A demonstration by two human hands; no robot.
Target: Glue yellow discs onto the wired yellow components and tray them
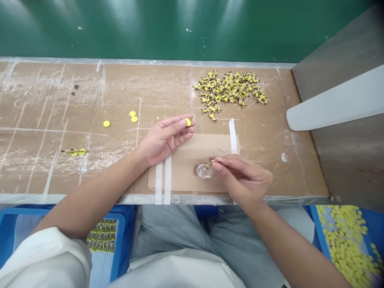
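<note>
Between thumb and fingers, my left hand [169, 138] holds a small round yellow disc [188, 122] above the bench. My right hand [243, 176] pinches a small yellow and dark piece [210, 164] whose details are partly hidden by the fingertips. That piece is at the edge of a clear, glossy round blob [204, 171] on a taped cardboard sheet [183, 178]. A heap of small yellow and dark figures [229, 88] lies behind my hands, toward the back of the bench.
Loose yellow discs [106, 123] lie to the left, with two discs and a figure [78, 152] nearer the front. A white tube [336, 100] juts in from the right. Below the bench are a left blue tray [120, 240] and a right bin of yellow discs [348, 240].
</note>
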